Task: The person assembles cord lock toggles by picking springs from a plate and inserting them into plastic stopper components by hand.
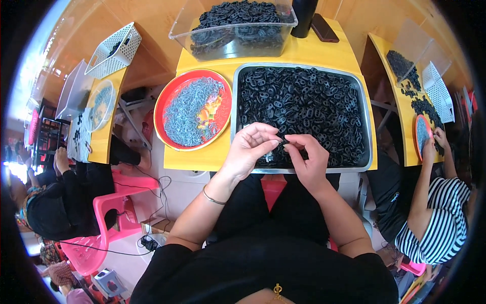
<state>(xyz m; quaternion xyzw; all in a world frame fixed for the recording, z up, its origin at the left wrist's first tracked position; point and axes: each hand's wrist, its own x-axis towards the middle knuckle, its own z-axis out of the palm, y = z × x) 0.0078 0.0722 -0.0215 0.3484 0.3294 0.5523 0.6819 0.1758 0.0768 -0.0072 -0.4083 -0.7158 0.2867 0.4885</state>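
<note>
Both of my hands meet over the near edge of a metal tray [367,121] heaped with small black oval pieces [304,101] that have holes in them. My left hand [248,147], with a thin bangle at the wrist, is closed in a pinch. Opposite it, my right hand [310,161] pinches too, thumb against fingers. Between the fingertips is a small black piece [282,143], mostly covered, so its full shape does not show. Left of the tray lies a red round dish [159,114] with many small silvery metal hooks [187,109] in it.
A clear plastic bin [233,49] full of black pieces stands at the table's back, beside a dark bottle [304,17] and a phone [324,28]. Other people sit at yellow tables on both sides. A pink chair [104,213] and cables [162,195] are at left.
</note>
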